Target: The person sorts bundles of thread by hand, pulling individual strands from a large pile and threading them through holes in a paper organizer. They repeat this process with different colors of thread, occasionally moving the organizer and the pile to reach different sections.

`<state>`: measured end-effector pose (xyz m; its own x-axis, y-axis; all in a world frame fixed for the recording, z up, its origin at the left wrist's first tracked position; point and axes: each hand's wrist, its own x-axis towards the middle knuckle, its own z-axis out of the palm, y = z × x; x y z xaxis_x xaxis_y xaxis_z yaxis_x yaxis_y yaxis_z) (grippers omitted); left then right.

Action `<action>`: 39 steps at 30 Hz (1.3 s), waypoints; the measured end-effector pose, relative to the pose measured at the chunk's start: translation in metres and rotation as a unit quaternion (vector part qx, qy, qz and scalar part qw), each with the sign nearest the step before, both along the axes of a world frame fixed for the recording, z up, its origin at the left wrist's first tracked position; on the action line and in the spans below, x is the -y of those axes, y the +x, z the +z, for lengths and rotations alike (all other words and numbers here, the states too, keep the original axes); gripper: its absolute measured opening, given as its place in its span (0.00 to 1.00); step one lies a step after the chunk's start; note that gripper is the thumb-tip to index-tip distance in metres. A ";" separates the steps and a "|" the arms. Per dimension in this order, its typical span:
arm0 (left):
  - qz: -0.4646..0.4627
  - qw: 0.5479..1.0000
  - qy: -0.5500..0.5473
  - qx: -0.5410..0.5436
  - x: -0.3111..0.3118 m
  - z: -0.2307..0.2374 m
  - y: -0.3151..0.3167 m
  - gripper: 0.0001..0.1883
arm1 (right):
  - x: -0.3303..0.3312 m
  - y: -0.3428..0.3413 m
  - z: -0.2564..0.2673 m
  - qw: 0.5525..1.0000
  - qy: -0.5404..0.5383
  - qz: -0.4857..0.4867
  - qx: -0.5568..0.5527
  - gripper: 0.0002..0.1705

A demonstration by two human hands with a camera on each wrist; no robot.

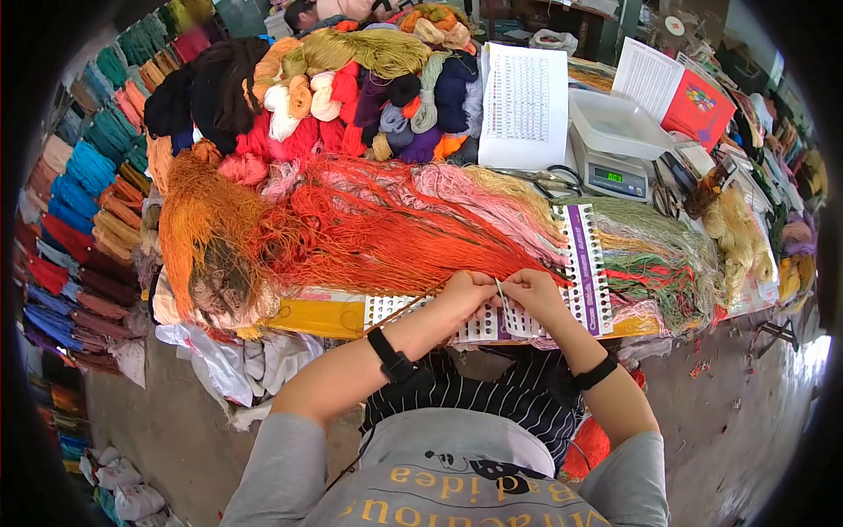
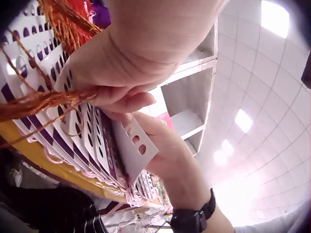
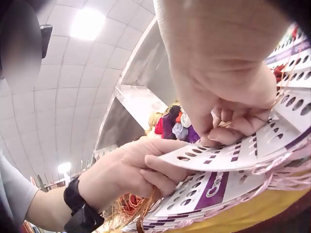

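Note:
My left hand grips a bundle of orange-brown thread that trails away to the left. Its thumb and fingers also hold the edge of a white punched card with a row of holes. Close beside it, my right hand works at that card's holes, fingertips curled together. In the right wrist view, the right fingers pinch a fine strand at the card's face. More punched cards with purple bands lie fanned beneath, pale pink thread looped along their edges.
Long red thread covers the table behind the hands. Coloured skeins are heaped at the back. A digital scale, scissors and a printed sheet are at the back right. More yarn hangs at far left.

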<state>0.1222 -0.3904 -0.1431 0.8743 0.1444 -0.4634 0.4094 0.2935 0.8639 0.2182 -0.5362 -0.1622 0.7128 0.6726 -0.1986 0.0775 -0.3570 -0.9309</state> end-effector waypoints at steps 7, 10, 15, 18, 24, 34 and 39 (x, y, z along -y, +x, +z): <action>0.004 0.990 0.135 0.040 -0.024 0.012 -0.013 0.07 | 0.004 -0.004 0.004 1.000 -0.023 -0.004 0.005 0.11; -0.012 0.981 -0.190 0.041 -0.065 0.046 -0.032 0.06 | 0.005 -0.004 0.003 0.992 -0.069 0.035 0.095 0.10; 0.042 0.954 -0.257 0.149 -0.079 0.084 -0.046 0.04 | 0.003 -0.007 0.017 0.993 -0.084 0.038 0.070 0.10; 0.041 0.966 -0.185 0.174 -0.074 0.083 -0.045 0.03 | 0.004 -0.007 0.015 0.993 -0.090 0.033 0.067 0.10; 0.064 0.979 -0.002 0.192 -0.059 0.079 -0.041 0.06 | 0.006 -0.007 0.010 0.994 -0.064 0.035 0.079 0.10; 0.095 0.970 0.048 0.217 -0.063 0.066 -0.038 0.06 | 0.005 -0.008 0.013 0.993 -0.077 0.033 0.077 0.10; 0.038 0.977 0.193 0.079 -0.093 0.079 -0.056 0.07 | 0.006 -0.006 0.006 0.993 -0.073 0.035 0.087 0.10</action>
<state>0.0659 -0.2975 -0.0640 0.9103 0.3495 -0.2219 0.2518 -0.0422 0.9669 0.2120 -0.5425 -0.1562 0.6973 0.6949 -0.1755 0.2623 -0.4753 -0.8398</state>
